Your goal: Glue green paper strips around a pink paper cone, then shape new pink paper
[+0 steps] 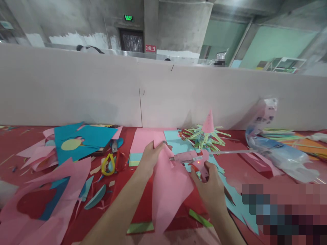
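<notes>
My left hand (152,152) is closed on the upper edge of a large sheet of pink paper (170,190), which curls over and hangs down toward me. In my right hand (211,180) is a pink hot glue gun (187,157) with a small orange light lit on its side. A long clear glue stick (230,152) pokes out of its back. The nozzle points left and meets the pink paper near my left fingers; whether glue is on the paper I cannot make out.
Scissors (108,165) with yellow and red handles lie left among paper scraps and blue paper (87,136). A pink paper cone (208,123) tops a spiky green paper piece (204,137) behind the glue gun. Plastic bags (283,156) lie right. A white partition (76,88) closes off the back.
</notes>
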`<action>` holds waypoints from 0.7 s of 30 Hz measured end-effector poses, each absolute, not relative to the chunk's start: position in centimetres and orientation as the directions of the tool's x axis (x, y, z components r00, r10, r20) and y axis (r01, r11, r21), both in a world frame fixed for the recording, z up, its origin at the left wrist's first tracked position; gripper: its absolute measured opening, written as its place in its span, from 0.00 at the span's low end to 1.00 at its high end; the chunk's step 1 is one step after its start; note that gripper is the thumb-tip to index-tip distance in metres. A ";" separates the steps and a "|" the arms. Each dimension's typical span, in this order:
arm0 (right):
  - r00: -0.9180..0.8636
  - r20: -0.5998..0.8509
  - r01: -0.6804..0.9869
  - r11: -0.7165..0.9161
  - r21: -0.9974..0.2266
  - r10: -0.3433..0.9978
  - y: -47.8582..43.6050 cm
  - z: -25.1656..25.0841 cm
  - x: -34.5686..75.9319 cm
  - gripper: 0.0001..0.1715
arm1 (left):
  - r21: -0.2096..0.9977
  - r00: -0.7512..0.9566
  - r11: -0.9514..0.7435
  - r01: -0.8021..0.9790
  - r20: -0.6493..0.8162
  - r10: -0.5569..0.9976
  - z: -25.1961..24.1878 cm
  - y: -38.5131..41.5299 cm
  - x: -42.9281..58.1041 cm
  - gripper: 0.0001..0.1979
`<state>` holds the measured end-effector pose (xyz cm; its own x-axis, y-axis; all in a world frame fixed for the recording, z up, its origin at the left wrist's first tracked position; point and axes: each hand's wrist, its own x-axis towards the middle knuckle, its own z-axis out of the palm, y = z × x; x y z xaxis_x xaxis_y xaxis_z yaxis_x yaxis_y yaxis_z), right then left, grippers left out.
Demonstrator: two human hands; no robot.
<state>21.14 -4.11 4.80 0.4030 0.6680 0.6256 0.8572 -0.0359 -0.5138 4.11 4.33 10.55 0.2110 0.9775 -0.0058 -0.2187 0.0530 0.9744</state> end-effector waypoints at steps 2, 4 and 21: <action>0.404 0.626 0.857 -0.036 -0.514 0.667 -4.1 4.8 21.0 0.25 | 0.975 0.211 0.047 -0.217 0.000 0.978 10.6 4.4 4.1 0.12; 0.393 0.631 0.860 -0.024 -0.510 0.669 -4.1 4.8 21.0 0.24 | 0.975 0.212 0.054 -0.217 -0.007 0.977 10.5 4.4 4.0 0.13; 0.286 0.678 0.910 0.030 -0.413 0.677 -4.2 4.6 21.0 0.20 | 0.926 0.121 0.076 -0.371 -0.033 0.992 10.2 5.8 3.1 0.12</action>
<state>21.00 -4.16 4.60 0.2858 0.6769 0.6783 0.9101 0.0300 -0.4134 3.15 5.81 10.21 0.1206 0.9922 -0.0327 -0.3708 0.0756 0.9256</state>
